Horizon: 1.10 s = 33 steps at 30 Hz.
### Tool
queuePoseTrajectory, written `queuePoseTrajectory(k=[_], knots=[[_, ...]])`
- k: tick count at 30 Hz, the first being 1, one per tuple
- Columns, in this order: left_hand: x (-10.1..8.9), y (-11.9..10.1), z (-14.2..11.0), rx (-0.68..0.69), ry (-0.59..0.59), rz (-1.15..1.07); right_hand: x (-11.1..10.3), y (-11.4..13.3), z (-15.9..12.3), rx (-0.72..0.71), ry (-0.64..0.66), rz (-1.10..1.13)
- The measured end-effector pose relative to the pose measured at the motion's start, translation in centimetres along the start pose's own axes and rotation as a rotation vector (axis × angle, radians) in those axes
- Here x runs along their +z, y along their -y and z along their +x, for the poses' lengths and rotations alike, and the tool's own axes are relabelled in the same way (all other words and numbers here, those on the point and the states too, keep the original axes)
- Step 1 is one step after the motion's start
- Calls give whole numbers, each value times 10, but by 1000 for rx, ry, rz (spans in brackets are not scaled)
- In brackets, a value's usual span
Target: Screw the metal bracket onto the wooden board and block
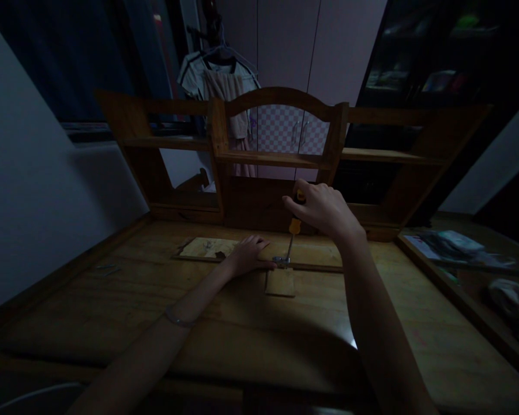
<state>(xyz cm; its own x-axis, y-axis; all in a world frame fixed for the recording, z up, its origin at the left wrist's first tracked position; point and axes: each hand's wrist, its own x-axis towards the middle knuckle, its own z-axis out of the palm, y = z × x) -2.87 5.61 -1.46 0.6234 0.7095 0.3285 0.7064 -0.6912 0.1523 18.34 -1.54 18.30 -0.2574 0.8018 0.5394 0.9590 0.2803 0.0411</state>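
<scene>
My right hand (324,208) is wrapped around the handle of a yellow-and-black screwdriver (294,226), which stands nearly upright. The screwdriver's tip meets a small metal hinge (281,260). That hinge lies where a long wooden board (315,255) and a small square wood piece (280,282) come together. Flat on the long board rests my left hand (248,256), its fingers stretched out and its thumb beside the hinge. Part of the board is hidden under that hand. Dim light leaves any screw too small to make out.
The wooden desktop (225,340) carries the work. Behind it rises a wooden shelf unit (277,158) with several compartments. Some thin small items (107,268) lie at the left. Plastic-wrapped things (454,245) and cloth (512,302) sit beyond the right edge.
</scene>
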Motion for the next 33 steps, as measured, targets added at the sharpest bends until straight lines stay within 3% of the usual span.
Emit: queuePoseTrajectory(k=[6,22,29,33], knots=[[-8,3,4,109,13,53,1,-6,2,-109,47,259],[-11,1,0,68,50,19,8,-11,5,-90,47,264],[-11,0,-1,57,40,-8,7,-9,4,-33,20,154],[-10,1,-1,51,47,-21,6,-9,4,-66,34,251]])
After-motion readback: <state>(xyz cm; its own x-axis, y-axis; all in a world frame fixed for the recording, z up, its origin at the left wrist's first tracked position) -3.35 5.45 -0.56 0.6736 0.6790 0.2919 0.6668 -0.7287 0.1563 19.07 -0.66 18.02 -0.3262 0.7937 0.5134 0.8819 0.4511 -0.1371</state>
